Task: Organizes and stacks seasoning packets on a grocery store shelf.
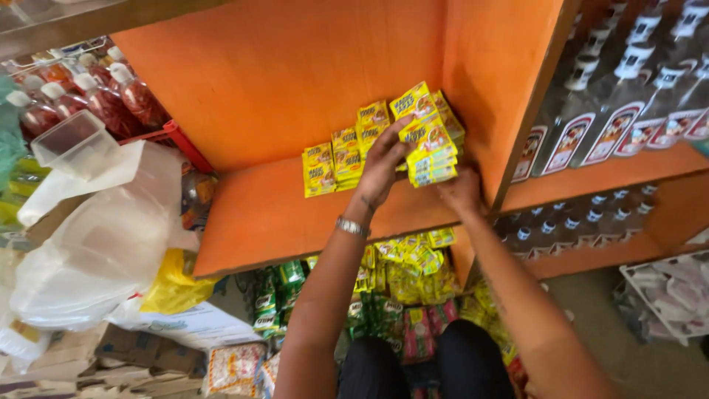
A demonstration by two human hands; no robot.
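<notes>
Evidently light, crinkly, slippery: stack of small yellow foil sachets (430,151), left hand (384,166) fingers curled on stack side; right hand (461,191) cupped beneath; best gripped by edges, on orange wooden shelf (266,214).

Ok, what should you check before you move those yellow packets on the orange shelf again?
1. Left hand on the stack of yellow packets: ok, fingers spread over its left side.
2. Right hand supporting the stack: ok, under its lower right edge.
3. Stack tidy: not ok, packets fan out unevenly.
4. Free shelf room: ok, bare orange shelf to the left.
5. Packets already lying there: ok, in low rows beside the stack.
6. Stack clear of the shelf's side wall: cannot tell.
</notes>
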